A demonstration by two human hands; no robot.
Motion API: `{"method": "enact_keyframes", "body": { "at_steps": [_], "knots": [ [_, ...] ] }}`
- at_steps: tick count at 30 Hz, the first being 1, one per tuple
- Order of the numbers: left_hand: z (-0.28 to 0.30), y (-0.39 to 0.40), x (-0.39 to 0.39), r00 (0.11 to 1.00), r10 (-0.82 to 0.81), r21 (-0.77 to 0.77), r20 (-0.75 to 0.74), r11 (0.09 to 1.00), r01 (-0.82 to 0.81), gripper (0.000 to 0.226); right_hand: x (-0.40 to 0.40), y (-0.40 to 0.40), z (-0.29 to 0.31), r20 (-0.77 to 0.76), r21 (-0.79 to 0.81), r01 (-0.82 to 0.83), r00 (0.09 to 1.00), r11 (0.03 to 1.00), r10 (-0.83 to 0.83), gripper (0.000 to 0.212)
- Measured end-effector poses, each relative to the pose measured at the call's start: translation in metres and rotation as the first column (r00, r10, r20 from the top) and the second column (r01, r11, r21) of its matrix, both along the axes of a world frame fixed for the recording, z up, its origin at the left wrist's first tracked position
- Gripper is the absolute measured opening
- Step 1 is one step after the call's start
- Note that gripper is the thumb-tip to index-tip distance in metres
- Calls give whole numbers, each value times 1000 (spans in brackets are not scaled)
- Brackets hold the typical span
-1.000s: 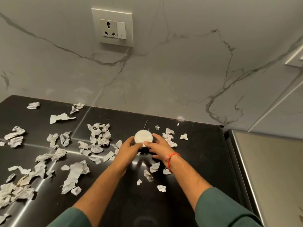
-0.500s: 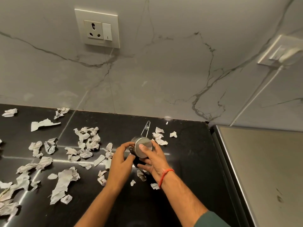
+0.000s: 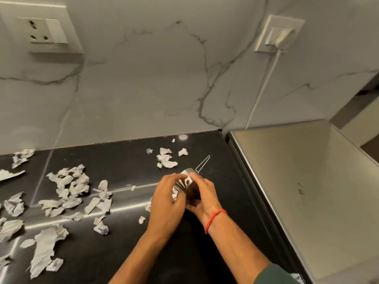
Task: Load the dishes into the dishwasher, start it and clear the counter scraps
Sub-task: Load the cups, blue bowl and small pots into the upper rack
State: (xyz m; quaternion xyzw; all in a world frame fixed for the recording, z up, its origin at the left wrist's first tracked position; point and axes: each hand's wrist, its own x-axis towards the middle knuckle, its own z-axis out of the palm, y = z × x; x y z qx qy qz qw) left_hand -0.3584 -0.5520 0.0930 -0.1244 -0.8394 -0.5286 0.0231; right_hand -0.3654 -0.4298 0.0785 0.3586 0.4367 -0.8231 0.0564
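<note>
A small shiny steel cup (image 3: 187, 179) with a thin wire handle (image 3: 203, 165) is tilted just above the black counter (image 3: 127, 160). My left hand (image 3: 167, 199) curls round its left side. My right hand (image 3: 202, 196), with a red thread at the wrist, grips its right side, thumb on the rim. The cup's lower part is hidden between my palms. Several torn white paper scraps (image 3: 67, 187) lie scattered over the counter's left half, and a small cluster of scraps (image 3: 166, 158) lies just behind the cup.
A steel appliance top (image 3: 307, 191) adjoins the counter on the right. The marble backsplash carries a wall socket (image 3: 44, 30) at upper left and a second socket with a white plug (image 3: 284, 35) and cord at upper right.
The cup has been lifted off the counter and tipped on its side between both hands. My view has swung to the right, bringing the plugged socket into sight.
</note>
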Motion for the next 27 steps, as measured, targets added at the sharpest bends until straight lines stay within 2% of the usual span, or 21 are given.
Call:
{"method": "enact_keyframes", "body": {
  "at_steps": [2,4,6,10,13,18,22,24,27],
  "knots": [
    [8,21,5,994,-108,14,-32,994,108,49,14,22,7,-16,-18,27,1000,999,-27,57],
    [12,44,13,976,-215,-10,-44,977,215,50,35,46,14,-43,-48,82,996,996,-84,35],
    [11,66,27,958,-285,-14,-37,958,285,56,58,68,23,-66,-100,120,990,988,-127,24],
    [10,117,70,933,-355,64,66,934,351,73,109,111,40,-83,-104,148,984,983,-157,27],
    [12,150,99,907,-404,71,121,915,398,74,147,141,47,-85,-97,198,975,975,-207,24],
    [17,203,140,860,-485,86,157,875,477,71,206,188,55,-98,-74,269,956,960,-276,32],
    [23,242,176,800,-520,281,299,849,447,63,258,223,52,-87,-20,330,940,944,-330,43],
    [23,258,190,750,-540,393,382,829,397,57,286,244,45,-81,-3,379,922,925,-378,41],
    [18,279,205,632,-572,542,523,795,272,48,325,278,34,-31,-53,550,833,833,-552,47]
  ]
}}
